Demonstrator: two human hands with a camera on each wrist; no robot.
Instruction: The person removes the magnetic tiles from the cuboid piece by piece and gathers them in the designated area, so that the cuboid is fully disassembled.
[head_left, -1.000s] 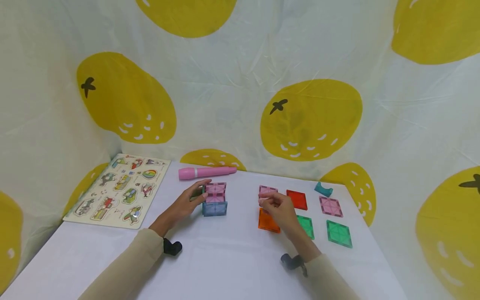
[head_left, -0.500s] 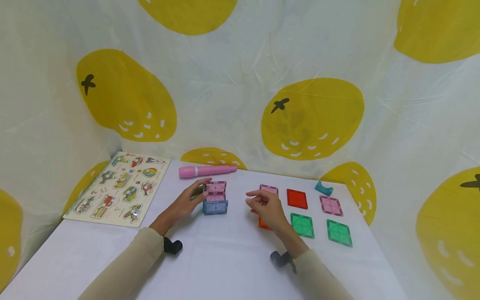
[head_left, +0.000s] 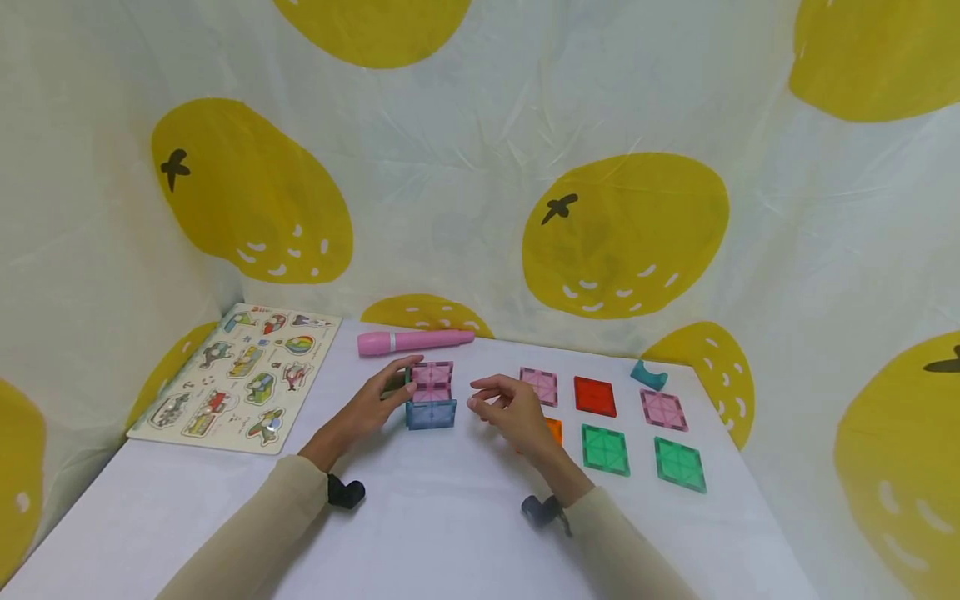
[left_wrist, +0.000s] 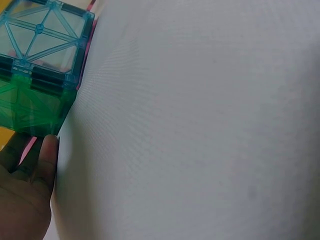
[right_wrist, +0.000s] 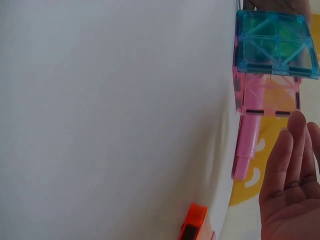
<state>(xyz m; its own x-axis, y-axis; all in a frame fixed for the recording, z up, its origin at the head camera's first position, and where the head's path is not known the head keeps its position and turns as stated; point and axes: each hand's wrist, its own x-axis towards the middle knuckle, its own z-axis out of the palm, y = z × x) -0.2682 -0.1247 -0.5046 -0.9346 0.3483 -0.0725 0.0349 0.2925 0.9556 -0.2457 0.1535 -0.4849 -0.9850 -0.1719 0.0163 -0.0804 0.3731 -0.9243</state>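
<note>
Tile box (head_left: 431,397) half-built mid-bench (head_left: 420,533): blue front, pink walls up. Left hand (head_left: 372,406) grips its side; right hand (head_left: 511,412) hovers beside, fingers relaxed, empty. Six loose tiles (head_left: 604,450) unplaced at right.

White table (head_left: 450,533) w/ white cloth backdrop (head_left: 465,167), big yellow fruit prints
</note>
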